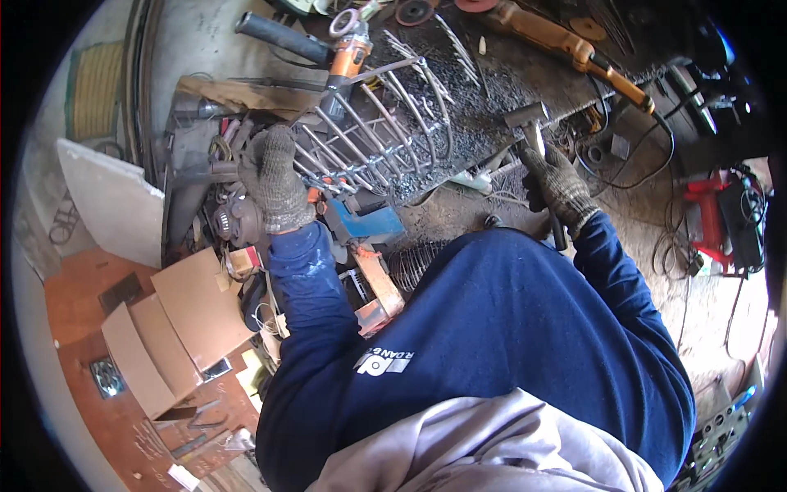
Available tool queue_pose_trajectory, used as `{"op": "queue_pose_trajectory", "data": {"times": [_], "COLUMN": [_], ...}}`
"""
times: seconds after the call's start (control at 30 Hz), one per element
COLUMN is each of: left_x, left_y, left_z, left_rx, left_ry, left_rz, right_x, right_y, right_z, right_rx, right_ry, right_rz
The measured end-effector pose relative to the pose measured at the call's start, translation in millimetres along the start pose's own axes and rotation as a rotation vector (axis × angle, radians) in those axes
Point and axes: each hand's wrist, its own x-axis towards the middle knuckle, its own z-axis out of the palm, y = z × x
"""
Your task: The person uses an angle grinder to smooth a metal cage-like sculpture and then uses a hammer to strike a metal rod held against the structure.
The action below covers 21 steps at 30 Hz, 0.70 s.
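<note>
My left hand (pixel 277 179), in a grey-brown knit glove, is closed at the left end of a curved rack of welded metal rods (pixel 361 131). Its fingertips are partly hidden. The rack lies tilted on the dark bench above a blue vise (pixel 365 220). To the right, my right hand (pixel 564 184), gloved alike, grips the handle of a hammer (pixel 526 115). The hammer head points up and away from me, apart from the rack. Just beyond the rack lies an orange angle grinder (pixel 351 53) with a black side handle.
Dark metal filings (pixel 471 111) cover the bench around the rack. A long orange-yellow power tool (pixel 541 33) with a cable lies at the far right. Cardboard boxes (pixel 201 303) stand at the lower left. A red-and-black tool (pixel 709 215) sits at the right, among loose cables.
</note>
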Motion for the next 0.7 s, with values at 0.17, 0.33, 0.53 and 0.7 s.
{"op": "queue_pose_trajectory", "data": {"times": [0.17,0.33,0.53,0.7], "left_x": [-15,-19,-19,-35], "left_y": [-14,-10,-1,-19], "left_z": [-17,-21,-3,1], "left_rx": [-0.192,-0.329,-0.650,-0.905], "left_ry": [0.175,0.162,0.106,0.104], "left_rz": [0.004,-0.063,-0.377,-0.570], "right_x": [-6,-7,-2,-3], "right_y": [-6,-5,-3,-4], "right_z": [0,-2,-6,-5], "right_rx": [-0.012,-0.031,-0.012,0.049], "right_ry": [0.016,0.018,0.005,-0.007], "right_rz": [-0.002,-0.034,-0.022,-0.009]}}
